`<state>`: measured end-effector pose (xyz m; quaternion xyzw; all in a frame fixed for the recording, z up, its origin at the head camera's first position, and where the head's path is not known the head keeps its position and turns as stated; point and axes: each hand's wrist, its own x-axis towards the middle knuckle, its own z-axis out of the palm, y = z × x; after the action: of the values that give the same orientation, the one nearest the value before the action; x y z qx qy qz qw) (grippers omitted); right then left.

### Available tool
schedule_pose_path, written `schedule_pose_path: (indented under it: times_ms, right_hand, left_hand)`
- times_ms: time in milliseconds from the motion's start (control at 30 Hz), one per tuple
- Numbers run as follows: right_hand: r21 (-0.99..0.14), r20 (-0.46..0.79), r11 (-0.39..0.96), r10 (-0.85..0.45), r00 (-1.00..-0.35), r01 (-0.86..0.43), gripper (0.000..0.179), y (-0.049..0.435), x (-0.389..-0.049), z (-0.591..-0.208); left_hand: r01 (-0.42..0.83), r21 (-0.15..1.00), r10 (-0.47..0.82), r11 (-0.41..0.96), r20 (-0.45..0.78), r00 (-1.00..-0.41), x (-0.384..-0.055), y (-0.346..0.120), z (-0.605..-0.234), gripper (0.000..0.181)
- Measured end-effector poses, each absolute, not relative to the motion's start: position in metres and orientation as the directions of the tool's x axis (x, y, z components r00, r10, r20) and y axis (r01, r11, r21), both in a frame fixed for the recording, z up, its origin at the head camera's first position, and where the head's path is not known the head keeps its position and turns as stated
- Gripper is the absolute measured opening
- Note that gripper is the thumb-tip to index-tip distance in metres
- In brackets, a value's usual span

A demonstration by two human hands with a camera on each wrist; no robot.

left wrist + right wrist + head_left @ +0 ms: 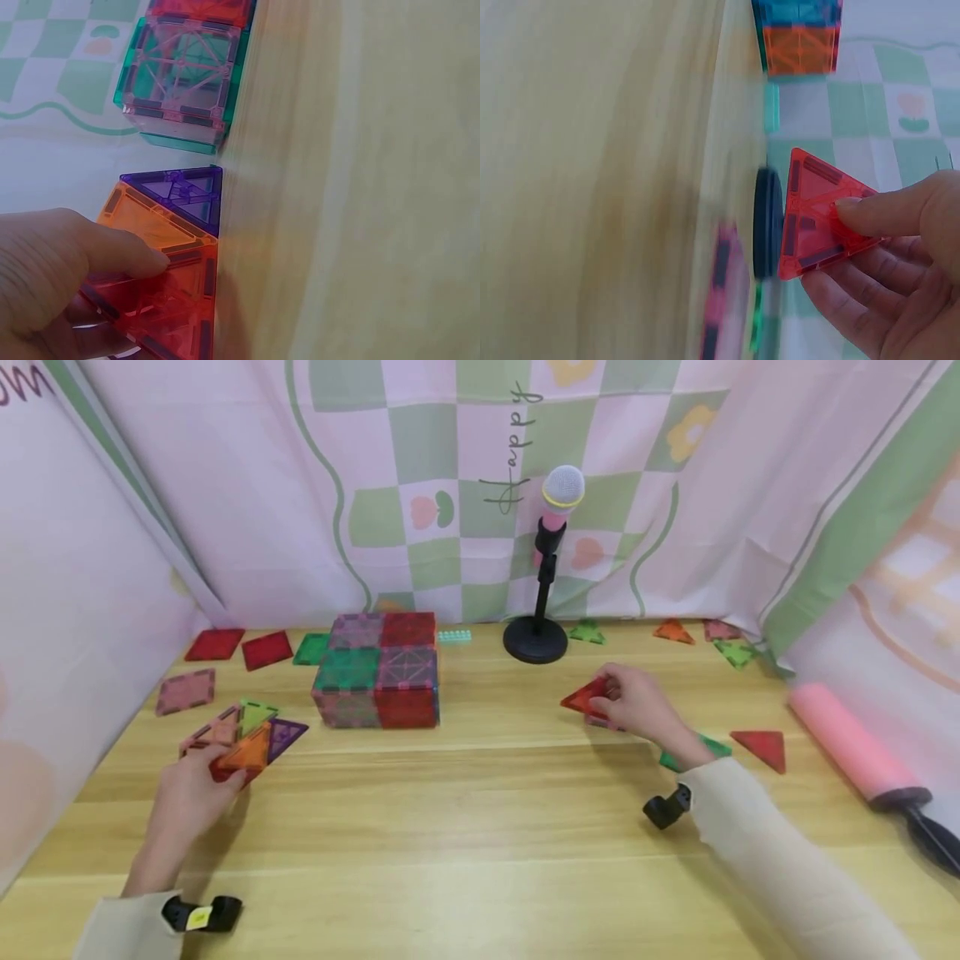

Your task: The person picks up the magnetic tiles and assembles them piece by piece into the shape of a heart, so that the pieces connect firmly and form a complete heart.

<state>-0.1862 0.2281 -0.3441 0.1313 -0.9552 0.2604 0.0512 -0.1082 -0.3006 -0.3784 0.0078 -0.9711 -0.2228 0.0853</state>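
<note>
At the left of the head view my left hand (191, 785) grips a red magnetic tile (180, 300), thumb pressed on its face. An orange triangular tile (139, 217) adjoins the red one, with a purple triangular tile (196, 196) beyond it. Pink and light-green tiles (255, 715) lie behind this group; how they join is partly hidden. Over on the right, my right hand (641, 702) pinches a red triangular magnetic tile (814, 191) between thumb and fingers, held above the table. Below that hand lies a pink tile (724, 300), partly covered in the head view.
A block of coloured tiles (408, 708) stands left of centre. Behind is a microphone on a black stand (536, 642). Loose tiles lie along the back edge, and a red triangle (765, 748) and green tile (712, 747) at right, beside a pink roller-like object (851, 739).
</note>
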Motion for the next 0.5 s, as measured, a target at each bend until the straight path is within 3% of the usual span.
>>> schedule_pose_path:
  times_ms: [500]
  right_hand:
    - [-0.585,0.176,0.722,-0.332,-0.927,-0.369,0.012,0.168,-0.200,-0.369]
  left_hand:
    - [0.035,0.422,-0.053,0.906,0.195,-0.979,-0.105,-0.300,-0.373,0.038]
